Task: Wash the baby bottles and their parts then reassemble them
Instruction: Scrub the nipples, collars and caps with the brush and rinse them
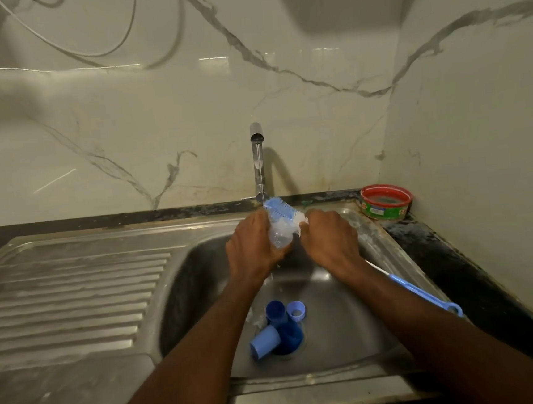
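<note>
Mid-wash: left hand (253, 245) fingers grip a clear bottle (280, 236), right hand (328, 238) fingers hold the brush (283, 211) (tap running), while blue caps and rings (278, 328) below the fingers wait unassembled.

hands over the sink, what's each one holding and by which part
Left hand grips the clear plastic baby bottle around its body; right hand grips the blue bottle brush below its bristles.

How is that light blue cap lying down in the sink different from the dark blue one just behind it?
The light blue cap lies on its side, its open mouth facing the camera; the dark blue cap stands more upright, its mouth facing up. The light one is pale sky blue, the dark one deep navy. The light one lies nearer the camera, at the edge of the drain. Both are small plastic cups of similar shape, resting untouched on the sink floor.
</note>
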A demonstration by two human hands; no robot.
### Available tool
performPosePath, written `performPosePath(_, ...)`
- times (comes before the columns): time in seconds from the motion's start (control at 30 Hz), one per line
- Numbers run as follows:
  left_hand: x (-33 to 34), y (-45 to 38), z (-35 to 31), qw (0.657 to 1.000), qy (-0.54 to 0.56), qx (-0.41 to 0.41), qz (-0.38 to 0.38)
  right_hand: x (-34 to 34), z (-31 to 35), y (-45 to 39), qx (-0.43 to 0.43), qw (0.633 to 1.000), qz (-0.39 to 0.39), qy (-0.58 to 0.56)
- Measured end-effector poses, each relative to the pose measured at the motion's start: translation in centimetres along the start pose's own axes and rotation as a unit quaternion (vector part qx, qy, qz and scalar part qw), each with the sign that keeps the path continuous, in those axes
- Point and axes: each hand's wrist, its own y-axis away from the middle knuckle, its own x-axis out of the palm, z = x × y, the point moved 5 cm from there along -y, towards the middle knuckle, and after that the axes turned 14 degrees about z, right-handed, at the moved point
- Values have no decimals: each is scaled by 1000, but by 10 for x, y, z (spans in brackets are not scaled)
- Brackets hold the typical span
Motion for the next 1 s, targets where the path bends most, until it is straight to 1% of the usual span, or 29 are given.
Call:
performPosePath(0.03,1,0,-2,1000,-11,6,-5,-1,0,0,1,1000,2,-10)
performPosePath(0.07,0,-1,0,1000,-8,-8,-6,-1,0,1,1,1000,4,-13)
performPosePath(0.17,-3,-3,22,994,37,-106,-3,3,1,8,4,1000,20,11)
performPosePath(0.2,-3,-3,29,991,34,-129,-7,6,1,11,2,999,25,21)
performPosePath(0.23,-3,-4,35,991,21,-135,-8,9,1,13,-1,999,30,26)
performPosePath(0.27,-1,-5,35,992,10,-126,-1,11,1,13,-5,999,29,22)
performPosePath(0.37,11,-10,13,997,-25,-44,62,10,9,6,-10,1000,14,-15)
performPosePath(0.4,13,-9,5,997,-37,-32,60,7,11,3,-11,1000,6,-12)
performPosePath(0.43,11,-9,-1,998,-36,-32,42,4,13,2,-16,1000,-2,2)
performPosePath(0.5,2,-7,-3,999,3,-44,12,-3,13,1,-44,997,-26,63)
performPosePath(0.57,-1,-6,9,997,26,-74,19,-7,5,4,-62,990,-46,114)
performPosePath(0.63,-4,-5,27,991,53,-118,23,-6,-5,6,-80,987,-57,124)
performPosePath(0.7,-3,-5,37,988,71,-131,32,2,-3,7,-108,984,-50,133)
performPosePath(0.8,1,-6,29,989,106,-78,72,9,6,2,-108,985,-49,127)
performPosePath(0.9,-5,-4,29,985,160,-57,35,12,7,-4,-99,988,-63,101)
performPosePath(0.93,-6,-3,30,985,160,-51,33,12,7,-6,-100,989,-63,91)
performPosePath(1.0,-4,-2,28,983,171,-28,54,13,6,-8,-101,991,-58,71)
